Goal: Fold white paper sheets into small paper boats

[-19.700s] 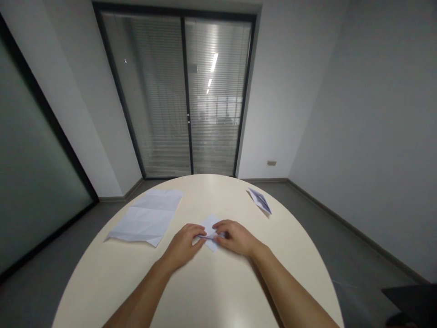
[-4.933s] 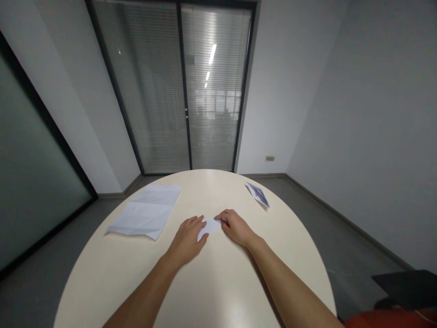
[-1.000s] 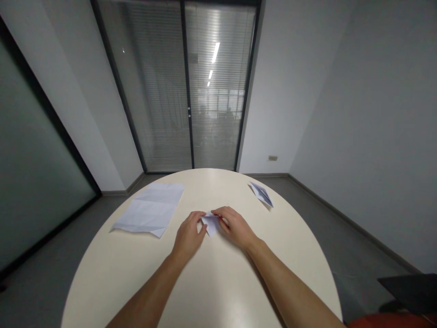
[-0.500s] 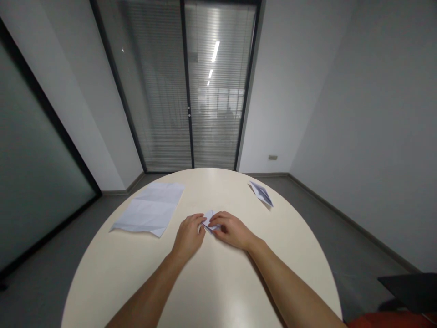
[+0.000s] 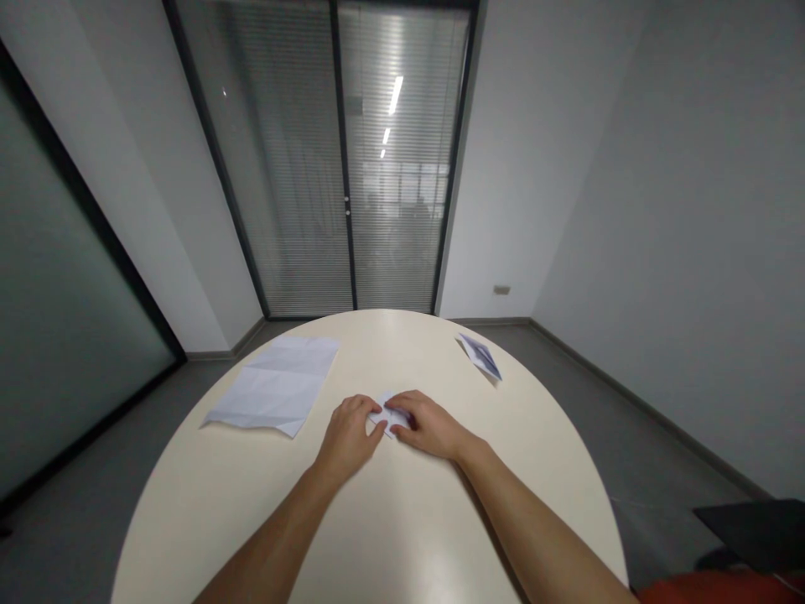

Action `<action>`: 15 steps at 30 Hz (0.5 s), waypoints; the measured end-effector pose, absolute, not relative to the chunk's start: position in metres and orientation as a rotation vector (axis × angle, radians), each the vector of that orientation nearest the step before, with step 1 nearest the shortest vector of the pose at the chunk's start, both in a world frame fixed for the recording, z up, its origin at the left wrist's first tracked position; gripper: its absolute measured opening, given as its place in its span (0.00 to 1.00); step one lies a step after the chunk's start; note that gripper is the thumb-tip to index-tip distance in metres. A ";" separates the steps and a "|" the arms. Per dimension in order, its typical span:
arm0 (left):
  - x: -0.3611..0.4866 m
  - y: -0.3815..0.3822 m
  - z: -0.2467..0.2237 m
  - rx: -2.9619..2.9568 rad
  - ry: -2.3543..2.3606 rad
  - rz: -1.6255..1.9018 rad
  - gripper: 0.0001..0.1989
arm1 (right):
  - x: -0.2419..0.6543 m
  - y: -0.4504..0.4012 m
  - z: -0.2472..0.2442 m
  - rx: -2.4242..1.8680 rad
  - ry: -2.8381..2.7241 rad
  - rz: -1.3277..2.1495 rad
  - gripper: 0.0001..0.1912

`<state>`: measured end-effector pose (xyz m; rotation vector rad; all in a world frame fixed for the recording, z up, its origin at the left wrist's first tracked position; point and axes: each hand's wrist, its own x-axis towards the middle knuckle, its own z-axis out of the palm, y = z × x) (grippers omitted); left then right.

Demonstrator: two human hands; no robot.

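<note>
At the middle of the round table (image 5: pixel 383 520), I see my left hand (image 5: pixel 350 436) and right hand (image 5: pixel 431 426) with fingers bent, both touching a small folded paper (image 5: pixel 390 413) between them; a big creased sheet (image 5: pixel 277 383) lies farther off on the left; a little folded piece (image 5: pixel 481 356) sits far right, near the edge; past the table stands a glass door (image 5: pixel 402 252) with blinds.

small folded paper (image 5: pixel 394 416) flatter between the hands (image 5: pixel 348 438), its raised fold lowered
</note>
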<state>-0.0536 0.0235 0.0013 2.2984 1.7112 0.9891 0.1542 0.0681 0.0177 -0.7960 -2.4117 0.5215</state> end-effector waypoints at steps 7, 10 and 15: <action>-0.052 0.024 -0.001 2.332 1.703 0.943 0.11 | 0.154 0.071 0.016 -0.786 -2.457 0.488 0.21; -0.053 0.024 -0.002 2.354 1.714 0.910 0.11 | 0.154 0.070 0.016 -0.834 -2.465 0.477 0.24; -0.052 0.021 0.004 2.408 1.721 0.803 0.13 | 0.157 0.070 0.014 -0.939 -2.519 0.505 0.30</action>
